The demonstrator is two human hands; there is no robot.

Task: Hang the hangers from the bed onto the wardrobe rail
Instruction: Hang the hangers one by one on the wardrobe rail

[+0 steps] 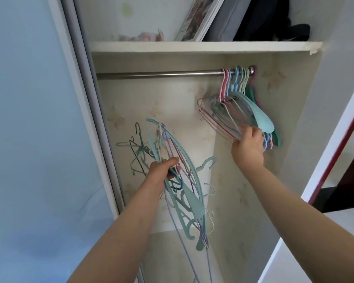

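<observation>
A steel wardrobe rail [161, 74] runs across the open wardrobe under a shelf. Several coloured hangers [236, 103] hang bunched at the rail's right end, hooks over the bar. My right hand [248, 145] grips the lower bars of that hanging bunch. My left hand [164, 170] holds a tangled bundle of teal, purple and dark loose hangers [184, 188] low in the wardrobe, well below the rail. Most of the rail to the left of the bunch is bare.
A white shelf [192, 46] above the rail carries a book [198, 19], grey fabric and dark clothing. A pale blue sliding door [33, 119] stands at left. The wardrobe's right side panel [300, 109] and a dark red-edged frame [339, 144] are at right.
</observation>
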